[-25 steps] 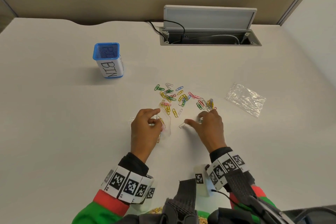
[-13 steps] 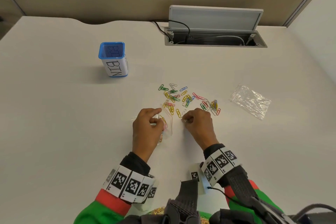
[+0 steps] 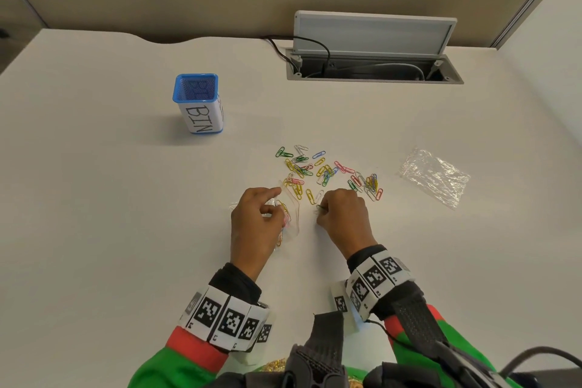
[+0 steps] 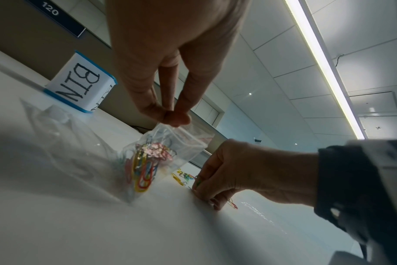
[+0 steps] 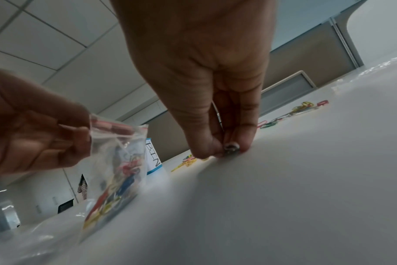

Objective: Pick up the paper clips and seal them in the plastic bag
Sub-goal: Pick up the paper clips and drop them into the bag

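Observation:
Coloured paper clips [image 3: 318, 168] lie scattered on the white table, just beyond both hands. My left hand [image 3: 256, 217] pinches the top edge of a small clear zip bag [image 4: 156, 154], which stands on the table with several clips inside; the same bag [image 5: 116, 161] hangs from its fingers in the right wrist view. My right hand [image 3: 338, 209] sits to the right of the bag, its fingertips [image 5: 229, 148] pressed to the table and pinched on a paper clip [image 3: 320, 207]. The bag's mouth stands open.
A blue mesh cup labelled BIN [image 3: 199, 104] stands at the back left. A second crumpled clear bag [image 3: 436, 175] lies to the right of the clips. An open cable hatch [image 3: 374, 71] is set in the table's far side. Another clear wrapper [image 4: 64, 125] lies left of the held bag.
My right hand has slid left, toward the bag, and closed its fingertips on a clip on the table. The left hand has kept holding the bag in place.

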`<state>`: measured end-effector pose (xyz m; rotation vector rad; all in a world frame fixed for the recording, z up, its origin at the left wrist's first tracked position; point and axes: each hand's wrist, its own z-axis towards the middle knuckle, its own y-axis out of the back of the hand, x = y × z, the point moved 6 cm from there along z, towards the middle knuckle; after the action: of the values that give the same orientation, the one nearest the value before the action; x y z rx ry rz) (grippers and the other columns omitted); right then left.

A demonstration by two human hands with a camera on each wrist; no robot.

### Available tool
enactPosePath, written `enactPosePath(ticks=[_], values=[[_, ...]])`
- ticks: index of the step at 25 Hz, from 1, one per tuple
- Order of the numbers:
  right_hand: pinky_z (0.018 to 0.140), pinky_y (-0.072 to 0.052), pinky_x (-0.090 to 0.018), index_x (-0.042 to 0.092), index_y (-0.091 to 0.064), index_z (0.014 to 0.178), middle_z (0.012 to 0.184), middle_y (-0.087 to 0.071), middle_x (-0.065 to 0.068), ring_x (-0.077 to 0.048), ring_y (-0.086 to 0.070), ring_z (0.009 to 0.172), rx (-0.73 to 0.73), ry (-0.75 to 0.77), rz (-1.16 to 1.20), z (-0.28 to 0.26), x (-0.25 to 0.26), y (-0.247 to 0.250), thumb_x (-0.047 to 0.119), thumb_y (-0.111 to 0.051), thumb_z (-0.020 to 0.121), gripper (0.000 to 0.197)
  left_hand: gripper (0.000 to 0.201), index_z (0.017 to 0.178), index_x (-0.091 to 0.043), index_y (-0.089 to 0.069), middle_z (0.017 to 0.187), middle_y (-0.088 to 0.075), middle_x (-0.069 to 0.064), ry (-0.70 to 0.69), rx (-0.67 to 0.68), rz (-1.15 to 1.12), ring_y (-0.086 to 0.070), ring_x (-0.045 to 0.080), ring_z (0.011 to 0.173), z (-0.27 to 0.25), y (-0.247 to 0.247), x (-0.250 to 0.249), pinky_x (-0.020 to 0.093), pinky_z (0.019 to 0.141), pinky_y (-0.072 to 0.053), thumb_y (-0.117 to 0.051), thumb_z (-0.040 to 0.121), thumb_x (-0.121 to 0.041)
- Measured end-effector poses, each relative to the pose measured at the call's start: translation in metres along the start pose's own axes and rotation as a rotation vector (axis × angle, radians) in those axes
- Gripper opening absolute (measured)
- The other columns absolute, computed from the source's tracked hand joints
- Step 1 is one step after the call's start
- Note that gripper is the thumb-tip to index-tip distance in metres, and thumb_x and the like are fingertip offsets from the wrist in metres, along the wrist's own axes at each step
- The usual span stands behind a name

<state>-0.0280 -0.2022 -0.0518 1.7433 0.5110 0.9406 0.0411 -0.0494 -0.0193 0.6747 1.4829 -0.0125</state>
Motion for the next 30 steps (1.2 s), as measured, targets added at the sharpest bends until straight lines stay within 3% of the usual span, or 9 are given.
enactPosePath(ticks=[4, 8, 10, 12, 16, 19, 21, 26, 30], values=[[0.069, -0.053, -0.035, 0.000, -0.069, 0.086, 0.083, -0.068, -0.014, -0.030, -0.061, 0.074, -0.017, -0.048, 0.119, 0.004, -0.011, 0.005, 0.008, -0.068, 0.074, 0.014, 0.029, 0.110, -0.009, -0.061, 0.121, -0.057, 0.009, -0.019, 0.002, 0.008, -0.060, 0.020, 0.095, -0.001, -0.001, -0.002, -0.001, 0.058, -0.045, -0.059, 0.081, -0.003], [0.057, -0.056, -0.020, -0.003, -0.073, 0.077, 0.068, -0.068, -0.016, -0.019, -0.061, 0.053, 0.031, -0.283, 0.770, -0.005, -0.032, 0.010, 0.001, -0.071, 0.073, 0.006, 0.029, 0.109, -0.008, -0.062, 0.120, -0.058, 0.010, -0.029, 0.019, -0.016, -0.058, 0.016, 0.088, -0.002, -0.003, -0.004, -0.005, 0.060, -0.042, -0.059, 0.080, -0.001], [0.057, -0.058, -0.020, -0.010, -0.070, 0.084, 0.078, -0.068, -0.018, -0.022, -0.063, 0.062, 0.096, -0.277, 1.055, -0.013, -0.024, 0.017, -0.001, -0.068, 0.077, 0.012, 0.029, 0.109, -0.008, -0.062, 0.120, -0.057, 0.009, -0.031, 0.030, -0.009, -0.058, 0.015, 0.089, -0.003, -0.004, -0.004, -0.004, 0.061, -0.043, -0.059, 0.081, -0.002], [0.061, -0.059, -0.022, -0.013, -0.068, 0.090, 0.081, -0.067, -0.019, -0.023, -0.065, 0.067, 0.154, -0.206, 1.152, -0.017, -0.007, 0.028, -0.003, -0.064, 0.080, 0.014, 0.029, 0.108, -0.009, -0.062, 0.121, -0.057, 0.008, -0.021, 0.042, -0.026, -0.059, 0.016, 0.091, -0.003, -0.006, -0.004, 0.000, 0.061, -0.045, -0.059, 0.081, -0.002], [0.066, -0.061, -0.027, -0.012, -0.068, 0.087, 0.077, -0.069, -0.019, -0.025, -0.068, 0.066, 0.192, -0.119, 1.120, -0.016, 0.021, 0.041, -0.005, -0.064, 0.079, 0.011, 0.029, 0.109, -0.011, -0.062, 0.121, -0.058, 0.006, -0.006, 0.051, -0.013, -0.059, 0.016, 0.090, -0.003, -0.009, -0.005, 0.007, 0.068, -0.047, -0.060, 0.081, -0.004], [0.075, -0.061, -0.037, -0.004, -0.071, 0.086, 0.082, -0.072, -0.019, -0.029, -0.071, 0.072, 0.138, -0.117, 0.857, -0.012, 0.026, 0.035, -0.002, -0.065, 0.076, 0.011, 0.030, 0.110, -0.011, -0.062, 0.120, -0.058, 0.007, -0.023, 0.048, -0.010, -0.060, 0.015, 0.090, -0.003, -0.008, -0.006, 0.006, 0.062, -0.048, -0.061, 0.081, -0.005], [0.081, -0.059, -0.042, 0.002, -0.072, 0.094, 0.089, -0.073, -0.017, -0.030, -0.071, 0.080, 0.130, -0.109, 0.725, -0.010, 0.028, 0.030, -0.001, -0.061, 0.078, 0.019, 0.030, 0.110, -0.011, -0.062, 0.120, -0.058, 0.008, -0.023, 0.048, -0.006, -0.060, 0.016, 0.090, -0.002, -0.007, -0.005, 0.009, 0.066, -0.049, -0.060, 0.080, -0.004], [0.089, -0.056, -0.038, 0.004, -0.070, 0.104, 0.101, -0.072, -0.014, -0.025, -0.069, 0.091, 0.133, -0.037, 0.656, -0.011, 0.033, 0.034, -0.003, -0.051, 0.084, 0.028, 0.030, 0.110, -0.009, -0.063, 0.119, -0.058, 0.008, -0.001, 0.035, -0.017, -0.058, 0.015, 0.086, 0.000, -0.008, -0.004, -0.004, 0.062, -0.042, -0.059, 0.080, -0.003], [0.081, -0.057, -0.036, 0.011, -0.073, 0.095, 0.083, -0.071, -0.004, -0.017, -0.066, 0.074, -0.001, -0.034, 0.638, -0.010, 0.029, 0.041, 0.009, -0.066, 0.079, 0.017, 0.030, 0.109, -0.009, -0.062, 0.119, -0.058, 0.008, 0.007, 0.028, -0.039, -0.059, 0.015, 0.085, 0.001, -0.007, -0.006, -0.002, 0.062, -0.044, -0.061, 0.079, -0.003]])
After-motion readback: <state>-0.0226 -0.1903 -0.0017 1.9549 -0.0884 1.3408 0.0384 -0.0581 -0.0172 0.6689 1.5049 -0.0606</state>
